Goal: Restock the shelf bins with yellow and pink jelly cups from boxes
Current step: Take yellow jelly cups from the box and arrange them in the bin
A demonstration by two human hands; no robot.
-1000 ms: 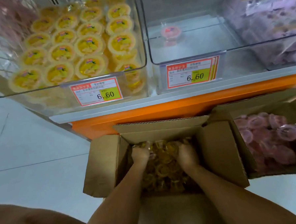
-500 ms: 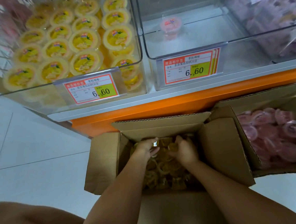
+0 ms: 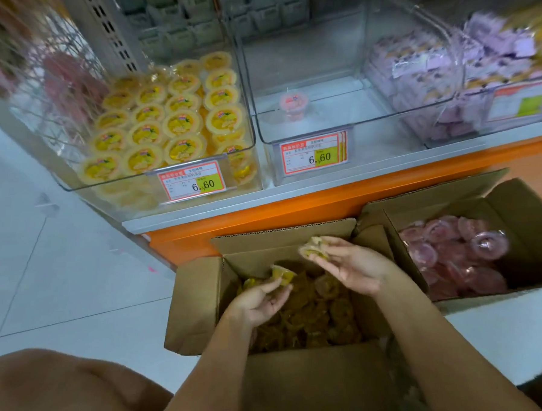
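Note:
My left hand [image 3: 259, 300] holds a yellow jelly cup [image 3: 281, 274] just above the open cardboard box [image 3: 196, 303] of yellow cups. My right hand [image 3: 349, 265] is raised higher, gripping another yellow jelly cup [image 3: 312, 248] near the box's back flap. The clear left bin [image 3: 248, 162] on the shelf is packed with rows of yellow cups [image 3: 177, 122]. In the middle bin [image 3: 362, 118] stands one pink jelly cup [image 3: 293, 103]. A second box [image 3: 527, 210] to the right holds pink cups [image 3: 454, 252].
A third bin [image 3: 414, 81] at the right holds purple packets. Price tags [image 3: 191, 181] hang on the bin fronts above the orange shelf base [image 3: 295, 210]. White tiled floor [image 3: 47, 280] lies to the left. My knee [image 3: 63, 392] shows at bottom left.
Both hands have come up out of the yellow-cup box, each with a cup. The view has tilted up and shows more of the shelf.

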